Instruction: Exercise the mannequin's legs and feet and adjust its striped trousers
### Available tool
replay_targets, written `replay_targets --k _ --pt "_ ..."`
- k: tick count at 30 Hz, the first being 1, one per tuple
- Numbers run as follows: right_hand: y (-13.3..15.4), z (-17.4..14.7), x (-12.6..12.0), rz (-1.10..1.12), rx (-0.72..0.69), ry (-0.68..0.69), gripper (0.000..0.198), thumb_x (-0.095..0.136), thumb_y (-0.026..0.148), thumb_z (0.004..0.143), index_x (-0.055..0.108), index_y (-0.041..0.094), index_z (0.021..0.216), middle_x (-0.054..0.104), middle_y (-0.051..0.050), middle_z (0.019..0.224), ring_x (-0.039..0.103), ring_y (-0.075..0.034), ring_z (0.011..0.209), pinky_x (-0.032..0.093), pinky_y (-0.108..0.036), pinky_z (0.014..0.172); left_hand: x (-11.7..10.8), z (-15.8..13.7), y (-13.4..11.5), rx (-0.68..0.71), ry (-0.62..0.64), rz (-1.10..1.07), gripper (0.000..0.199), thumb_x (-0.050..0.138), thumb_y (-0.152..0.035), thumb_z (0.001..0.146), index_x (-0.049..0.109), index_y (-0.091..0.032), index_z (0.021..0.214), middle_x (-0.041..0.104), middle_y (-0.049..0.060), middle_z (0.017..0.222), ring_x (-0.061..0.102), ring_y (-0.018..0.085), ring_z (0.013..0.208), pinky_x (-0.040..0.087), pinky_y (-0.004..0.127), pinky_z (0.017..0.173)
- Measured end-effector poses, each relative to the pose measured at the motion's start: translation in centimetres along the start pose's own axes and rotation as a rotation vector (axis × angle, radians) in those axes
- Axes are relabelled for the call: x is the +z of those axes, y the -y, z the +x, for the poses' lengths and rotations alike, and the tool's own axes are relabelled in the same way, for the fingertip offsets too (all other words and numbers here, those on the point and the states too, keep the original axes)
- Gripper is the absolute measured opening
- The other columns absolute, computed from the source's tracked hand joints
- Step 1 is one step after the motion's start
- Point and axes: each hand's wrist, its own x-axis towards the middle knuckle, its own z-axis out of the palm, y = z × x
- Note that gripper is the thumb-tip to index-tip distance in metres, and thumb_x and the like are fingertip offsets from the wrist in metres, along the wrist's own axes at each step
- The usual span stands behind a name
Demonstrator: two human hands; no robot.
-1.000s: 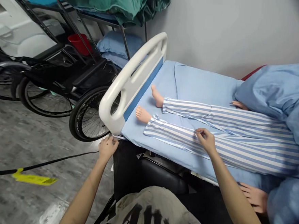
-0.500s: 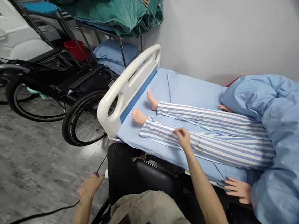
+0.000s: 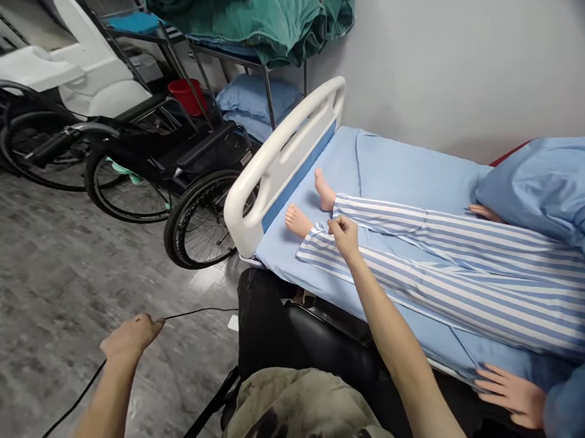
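My left hand, low over the floor, is closed around a thin black cable. The cable runs from my fingers toward my knee, and its other end trails away at the lower left. My right hand is pinched above the lower leg of the blue-and-white striped trousers, near the cuff; anything between its fingertips is too small to tell. A manikin wears the trousers. Its bare nearer foot and farther foot point toward the footboard. One manikin hand sticks out past the bed's near side.
A white footboard closes the end of the bed with its blue sheet. A blue quilt covers the manikin's upper part. Wheelchairs stand beyond the footboard. Green cushions lie on a rack, with a red bucket below.
The view has turned left. My left hand has moved outward to the left, drawing the cable along. My right hand has shifted down the trouser leg toward the cuff, still pinched.
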Motion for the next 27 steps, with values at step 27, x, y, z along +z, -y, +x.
replay_targets --k 27 --pt "-4.9 -0.8 -8.8 -0.128 0.062 -0.344 0.046 0.055 0.05 0.076 0.025 0.023 0.055 0.025 0.003 0.054 0.027 -0.012 0.055 0.029 -0.028 0.053 6.6 -6.8 -52.6 0.838 0.275 -1.279 0.03 0.057 -0.032 0.073 0.037 -0.021 0.054 0.036 -0.005 0.052 0.034 0.01 0.054 0.03 0.028 0.057"
